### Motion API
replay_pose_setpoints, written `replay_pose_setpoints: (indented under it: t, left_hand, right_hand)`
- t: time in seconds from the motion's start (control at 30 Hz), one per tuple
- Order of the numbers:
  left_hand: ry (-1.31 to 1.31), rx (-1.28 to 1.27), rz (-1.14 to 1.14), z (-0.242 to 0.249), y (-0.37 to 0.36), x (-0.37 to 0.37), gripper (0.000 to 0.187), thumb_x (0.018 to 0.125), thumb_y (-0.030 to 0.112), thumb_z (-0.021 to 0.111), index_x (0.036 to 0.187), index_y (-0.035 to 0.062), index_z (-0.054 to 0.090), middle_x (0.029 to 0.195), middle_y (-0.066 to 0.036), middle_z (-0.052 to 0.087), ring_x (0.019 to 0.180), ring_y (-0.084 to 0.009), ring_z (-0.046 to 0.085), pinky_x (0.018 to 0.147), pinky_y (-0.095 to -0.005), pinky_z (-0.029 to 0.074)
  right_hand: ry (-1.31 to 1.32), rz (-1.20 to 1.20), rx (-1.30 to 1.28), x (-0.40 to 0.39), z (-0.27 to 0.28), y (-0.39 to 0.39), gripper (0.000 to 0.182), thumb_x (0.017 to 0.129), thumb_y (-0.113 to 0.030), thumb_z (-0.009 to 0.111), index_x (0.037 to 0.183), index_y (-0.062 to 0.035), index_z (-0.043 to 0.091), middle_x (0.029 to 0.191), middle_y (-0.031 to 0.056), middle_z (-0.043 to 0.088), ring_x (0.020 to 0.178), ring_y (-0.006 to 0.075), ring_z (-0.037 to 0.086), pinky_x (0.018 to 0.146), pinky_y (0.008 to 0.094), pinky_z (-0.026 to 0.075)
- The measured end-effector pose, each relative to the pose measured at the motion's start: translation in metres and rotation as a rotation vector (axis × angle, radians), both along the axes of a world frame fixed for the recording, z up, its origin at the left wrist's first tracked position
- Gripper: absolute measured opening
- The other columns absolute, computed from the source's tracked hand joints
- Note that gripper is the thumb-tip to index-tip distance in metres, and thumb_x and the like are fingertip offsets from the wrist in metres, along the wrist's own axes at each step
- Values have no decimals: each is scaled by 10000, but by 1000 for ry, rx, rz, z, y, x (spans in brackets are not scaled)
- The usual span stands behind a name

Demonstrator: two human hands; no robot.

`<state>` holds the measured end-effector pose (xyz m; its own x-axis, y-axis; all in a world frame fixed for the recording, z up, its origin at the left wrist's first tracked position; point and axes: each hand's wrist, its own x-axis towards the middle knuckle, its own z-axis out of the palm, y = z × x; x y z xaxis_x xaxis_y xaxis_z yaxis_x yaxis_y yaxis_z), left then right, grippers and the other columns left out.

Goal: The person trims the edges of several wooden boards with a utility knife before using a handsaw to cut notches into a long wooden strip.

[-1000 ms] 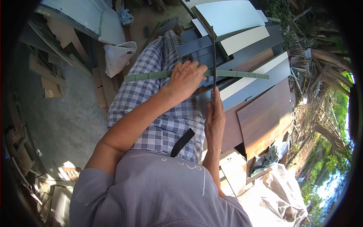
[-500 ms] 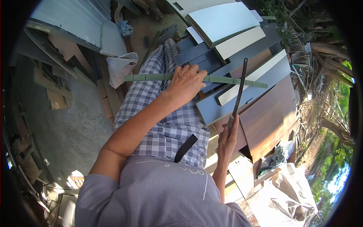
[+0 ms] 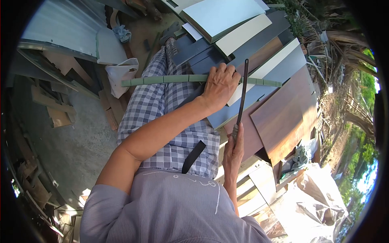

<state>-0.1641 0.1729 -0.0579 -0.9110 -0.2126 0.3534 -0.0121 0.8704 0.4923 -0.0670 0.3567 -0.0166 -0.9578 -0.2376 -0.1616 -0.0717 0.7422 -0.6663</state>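
Note:
My left hand is closed over a long, thin green strip with dark cross lines spaced along it. The strip lies crosswise above my checked trousers, its right end over the pile of boards. In my right hand is a hacksaw blade, narrow and dark, with a hole at its tip and a grey wrapped handle. It points upward and crosses the strip just right of my left knuckles. My left fingertips are hidden under the hand.
Stacked boards in white, grey and brown fill the upper right. A white plastic bag hangs by my leg. Wood offcuts lie on the concrete floor at left. A crumpled pale sheet lies at lower right.
My left hand has moved right along the green strip, closer to the hacksaw blade. The whole view has shifted slightly, with most things now further left.

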Motion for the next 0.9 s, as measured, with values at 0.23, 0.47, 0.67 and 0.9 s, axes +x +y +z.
replay_pose_setpoints:
  t: [0.23,0.47,0.67,0.9]
  left_hand:
    - [-2,-43,1,-4,3,-2,166,805,179,661,931,86,606,918,-36,521,907,-218,495,741,-368,399]
    - [5,-31,4,-5,4,-2,168,798,182,661,922,86,601,907,-37,515,901,-217,495,736,-368,401]
    - [26,-21,3,-5,3,-3,116,810,156,635,891,89,586,896,-36,515,891,-216,491,737,-366,400]
    - [-3,-26,-4,-3,3,-1,115,816,156,633,900,88,595,901,-33,521,899,-215,490,747,-368,396]
  right_hand:
    - [-70,-55,30,-1,9,1,515,959,-66,495,1451,-151,367,1296,129,558,1139,238,560,950,354,437]
    - [64,50,81,2,6,0,494,970,-70,471,1445,-157,367,997,143,573,894,268,589,795,404,462]
    - [2,32,95,2,6,1,496,966,-80,486,1443,-155,373,1121,145,572,1021,273,577,865,397,456]
    - [-11,49,35,-23,3,-16,499,965,-81,498,1444,-144,372,1226,147,574,1136,276,562,936,386,448]
